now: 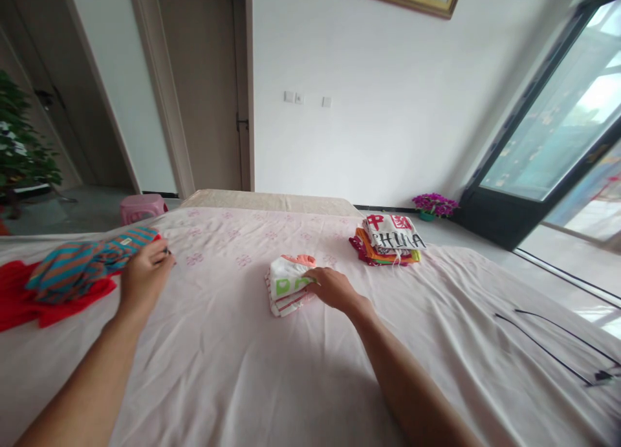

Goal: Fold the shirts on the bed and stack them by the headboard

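Note:
A small folded white garment [284,269] with green print and a coral edge lies near the middle of the sheet, on top of other folded cloth. My right hand [334,286] pinches its right edge between thumb and fingers. On the left, my left hand [145,269] is held with its fingers curled closed beside a blue-and-orange striped garment [77,269]. Something small and dark shows at its fingertips, too blurred to name. Under the striped garment lies a bright red one [19,295].
A stack of folded clothes [388,240], its top piece lettered "CHINA", sits at the right rear of the pale sheet [233,369]. Thin black-stemmed items [548,350] lie at far right. Beyond the edge are a pink stool [141,207] and purple flowers [435,204].

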{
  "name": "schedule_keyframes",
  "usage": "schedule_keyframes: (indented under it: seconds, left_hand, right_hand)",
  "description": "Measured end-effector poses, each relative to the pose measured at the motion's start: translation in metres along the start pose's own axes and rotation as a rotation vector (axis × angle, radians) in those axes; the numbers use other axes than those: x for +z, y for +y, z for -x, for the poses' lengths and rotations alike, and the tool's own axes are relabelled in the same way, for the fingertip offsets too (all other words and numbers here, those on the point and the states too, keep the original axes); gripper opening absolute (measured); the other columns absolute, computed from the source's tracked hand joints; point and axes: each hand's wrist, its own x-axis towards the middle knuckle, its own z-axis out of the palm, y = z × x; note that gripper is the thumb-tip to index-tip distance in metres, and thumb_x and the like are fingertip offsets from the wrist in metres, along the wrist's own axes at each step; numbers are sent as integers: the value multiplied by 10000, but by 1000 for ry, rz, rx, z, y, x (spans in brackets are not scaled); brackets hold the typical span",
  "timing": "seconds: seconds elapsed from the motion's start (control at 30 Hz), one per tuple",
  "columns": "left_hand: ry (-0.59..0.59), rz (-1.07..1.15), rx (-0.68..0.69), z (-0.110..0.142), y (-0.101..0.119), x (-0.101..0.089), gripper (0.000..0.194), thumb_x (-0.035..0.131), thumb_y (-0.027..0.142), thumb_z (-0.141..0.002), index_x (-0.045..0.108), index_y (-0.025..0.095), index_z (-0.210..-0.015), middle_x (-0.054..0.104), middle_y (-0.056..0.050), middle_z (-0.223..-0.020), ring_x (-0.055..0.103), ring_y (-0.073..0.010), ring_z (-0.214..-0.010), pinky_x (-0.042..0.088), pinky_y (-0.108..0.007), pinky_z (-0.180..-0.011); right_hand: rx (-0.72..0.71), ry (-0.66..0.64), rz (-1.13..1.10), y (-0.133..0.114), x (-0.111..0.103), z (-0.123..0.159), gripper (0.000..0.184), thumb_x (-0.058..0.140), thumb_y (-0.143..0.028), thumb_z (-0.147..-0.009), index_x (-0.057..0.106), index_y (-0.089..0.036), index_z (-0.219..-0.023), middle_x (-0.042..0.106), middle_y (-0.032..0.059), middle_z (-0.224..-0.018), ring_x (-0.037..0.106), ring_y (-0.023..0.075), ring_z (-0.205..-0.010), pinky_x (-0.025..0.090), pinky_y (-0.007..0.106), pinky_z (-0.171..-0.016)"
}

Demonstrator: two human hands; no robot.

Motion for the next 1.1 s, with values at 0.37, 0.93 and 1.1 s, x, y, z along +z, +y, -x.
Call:
schedule_keyframes:
  seconds: [0.37, 0.93, 1.1]
  left_hand:
    - [-765, 263, -417, 93, 27, 106, 562, 798, 539, -604, 700, 136, -983, 754, -85, -859, 698, -260, -796, 517, -328, -700]
    - [-557, 654, 21, 59, 61, 64, 215, 628, 351, -741, 513, 199, -641, 535, 5, -660, 524, -160, -699, 436, -279, -686]
    - [-1011, 182, -40, 49, 69, 39, 334, 521, 441, -836, 667, 172, -702, 623, -50, -697, 552, -190, -706, 459, -321, -733]
  right_hand:
    - [-301, -124, -614, -26, -3, 2, 277, 560, -370, -914, 730, -192, -1041, 726, 40, -1024, 651, 183, -902, 477, 262, -761]
    - [7, 614, -456, -8, 0, -10, 203, 514, -287, -887, 692, -193, -863, 683, 43, -865, 607, 168, -812, 433, 270, -752]
    - [83, 288, -621, 3, -11, -8, 185, 589, -333, -792, 679, -172, -784, 665, 13, -720, 587, 152, -691, 421, 259, -645]
